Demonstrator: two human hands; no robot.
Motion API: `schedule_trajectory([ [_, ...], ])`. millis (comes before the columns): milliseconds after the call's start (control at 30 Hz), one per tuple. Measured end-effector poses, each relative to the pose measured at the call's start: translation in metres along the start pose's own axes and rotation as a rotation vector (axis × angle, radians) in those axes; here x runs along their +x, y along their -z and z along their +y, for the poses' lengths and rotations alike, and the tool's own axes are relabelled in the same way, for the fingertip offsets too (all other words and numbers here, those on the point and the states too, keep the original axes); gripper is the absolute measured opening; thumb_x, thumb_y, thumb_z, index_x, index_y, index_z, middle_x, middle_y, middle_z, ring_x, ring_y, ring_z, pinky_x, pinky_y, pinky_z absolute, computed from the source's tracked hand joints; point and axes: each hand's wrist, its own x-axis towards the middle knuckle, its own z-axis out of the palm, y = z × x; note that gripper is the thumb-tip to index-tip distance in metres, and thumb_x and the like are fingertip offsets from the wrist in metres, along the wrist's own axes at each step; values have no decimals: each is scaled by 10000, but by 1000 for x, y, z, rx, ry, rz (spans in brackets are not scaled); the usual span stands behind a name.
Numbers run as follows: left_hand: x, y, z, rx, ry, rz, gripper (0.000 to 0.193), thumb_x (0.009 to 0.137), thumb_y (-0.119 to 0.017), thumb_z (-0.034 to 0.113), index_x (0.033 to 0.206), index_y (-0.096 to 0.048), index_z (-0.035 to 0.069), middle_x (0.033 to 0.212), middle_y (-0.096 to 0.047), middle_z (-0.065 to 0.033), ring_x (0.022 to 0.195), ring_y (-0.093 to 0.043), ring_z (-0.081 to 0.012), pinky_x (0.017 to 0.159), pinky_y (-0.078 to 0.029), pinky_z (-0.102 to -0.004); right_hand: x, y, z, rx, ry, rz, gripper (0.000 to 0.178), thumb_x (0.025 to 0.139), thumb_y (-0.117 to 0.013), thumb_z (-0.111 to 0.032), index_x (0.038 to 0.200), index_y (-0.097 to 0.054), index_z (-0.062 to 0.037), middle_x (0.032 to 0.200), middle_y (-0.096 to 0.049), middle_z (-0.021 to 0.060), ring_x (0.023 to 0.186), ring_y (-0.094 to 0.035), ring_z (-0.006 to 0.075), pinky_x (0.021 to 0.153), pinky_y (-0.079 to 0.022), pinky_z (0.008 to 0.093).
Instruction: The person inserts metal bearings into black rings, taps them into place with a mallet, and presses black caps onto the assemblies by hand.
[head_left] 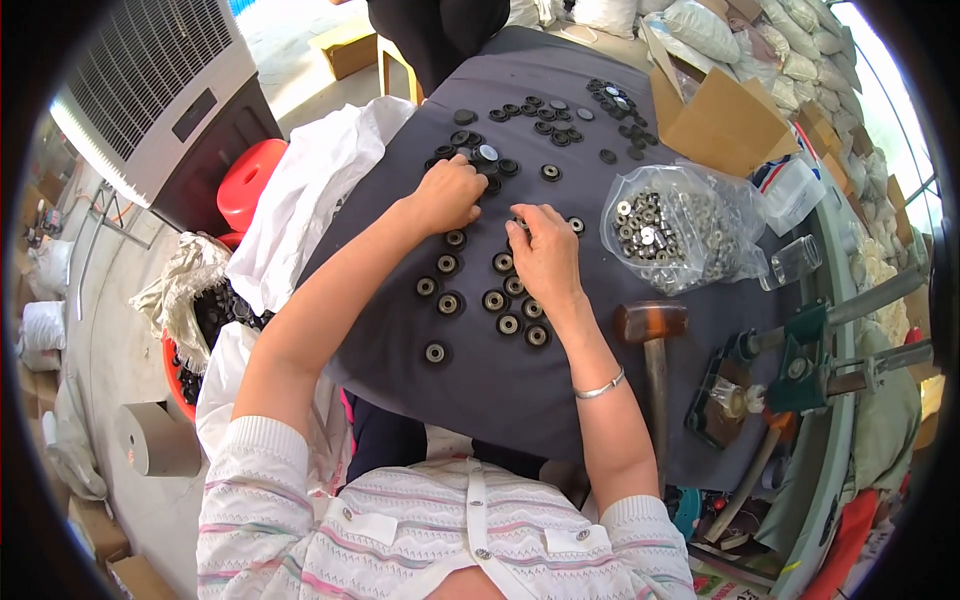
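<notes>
My left hand (pixel 450 195) reaches over the table with its fingers curled down at a cluster of black wheels (pixel 508 167). Its fingertips close on the edge of a black wheel (pixel 493 184), partly hidden by the hand. Beside it, my right hand (pixel 545 252) has thumb and fingers drawn together above the dark cloth; whatever they pinch is too small or hidden to name. Below both hands lie several black wheels with metal bearing centres (pixel 508 324), spread in loose groups. One metal-centred wheel (pixel 550 172) lies apart, beyond the right hand.
A clear plastic bag of metal bearings (pixel 660 228) sits right of my hand, beside a cardboard box (pixel 722 120). Nearer are a mallet (pixel 650 325) and a green metal press (pixel 800 345). More black parts (pixel 560 125) lie at the far side. A person (pixel 435 35) stands beyond the table.
</notes>
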Motion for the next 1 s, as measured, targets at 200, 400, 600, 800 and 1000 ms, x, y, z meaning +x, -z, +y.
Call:
schedule_trajectory([
  [200, -4, 3, -4, -166, 144, 244, 85, 718, -636, 109, 749, -658, 32, 735, -658, -146, 696, -635, -366, 658, -513, -427, 6, -1, -3, 115, -30, 26, 204, 855, -647, -49, 1044, -625, 27, 898, -651, 132, 729, -653, 229, 645, -517, 324],
  [400, -34, 57, 43, -1062, 319, 149, 89, 826, -628, 26, 898, -668, -10, 714, -611, 20, 657, -572, -40, 575, -468, -227, 5, -1, -20, 483, -179, -23, 158, 889, -627, -29, 1036, -615, 29, 866, -649, 70, 705, -632, 112, 586, -530, 246],
  [600, -72, 40, -3, -777, 568, 503, 138, 831, -647, 90, 941, -698, 24, 822, -678, -103, 723, -658, -197, 654, -523, -313, 6, 2, -42, 694, -325, -1, 90, 862, -612, 43, 949, -618, 20, 819, -658, 61, 644, -615, 90, 558, -534, 234],
  [800, -82, 5, 0, -243, 627, 105, 228, 795, -667, 254, 892, -710, 52, 916, -620, -164, 862, -617, -353, 762, -497, -440, 1, -5, -31, 636, -299, -54, 106, 857, -606, 58, 956, -622, 24, 829, -614, 49, 652, -607, 90, 579, -533, 233],
  [1000, -81, 19, 0, -399, 628, 96, 236, 759, -708, 204, 885, -670, 9, 877, -641, -163, 832, -634, -336, 740, -506, -419, 1, -7, -29, 704, -260, -48, 96, 863, -595, 69, 946, -621, 29, 860, -593, 50, 680, -630, 103, 592, -538, 234],
])
